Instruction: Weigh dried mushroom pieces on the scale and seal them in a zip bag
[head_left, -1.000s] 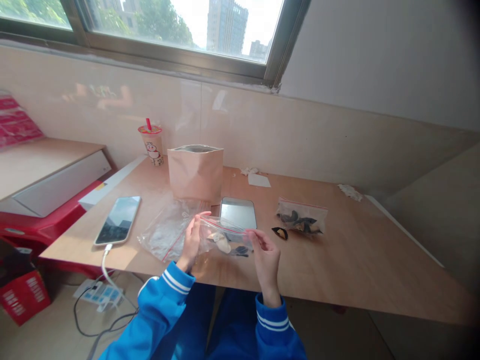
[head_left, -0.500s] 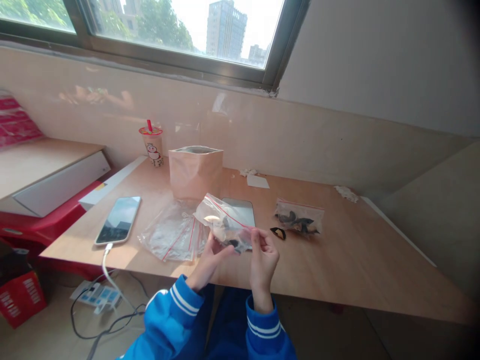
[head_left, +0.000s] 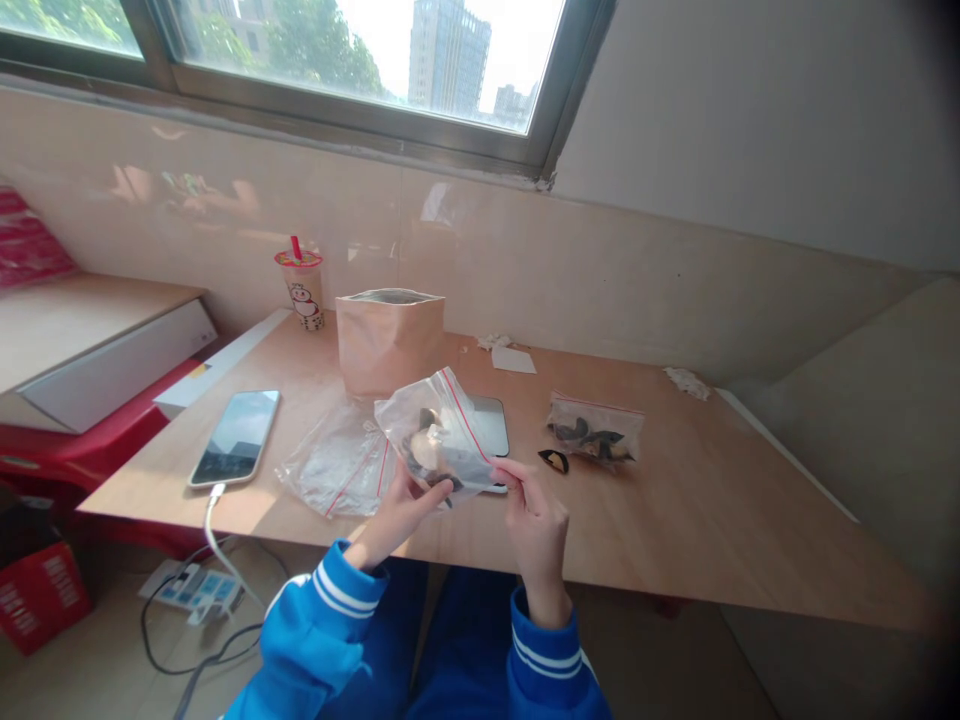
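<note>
Clear plastic bag (head_left: 466,458) tips steeper now above the table (head_left: 675,530), left hand (head_left: 401,515) gripping its bottom, right hand (head_left: 538,512) pinching the red seal's (head_left: 466,416) lower end, the pieces (head_left: 426,446) seemingly clear of it.

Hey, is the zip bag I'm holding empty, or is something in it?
Not empty: dark and pale pieces show through the zip bag's see-through plastic.
</note>
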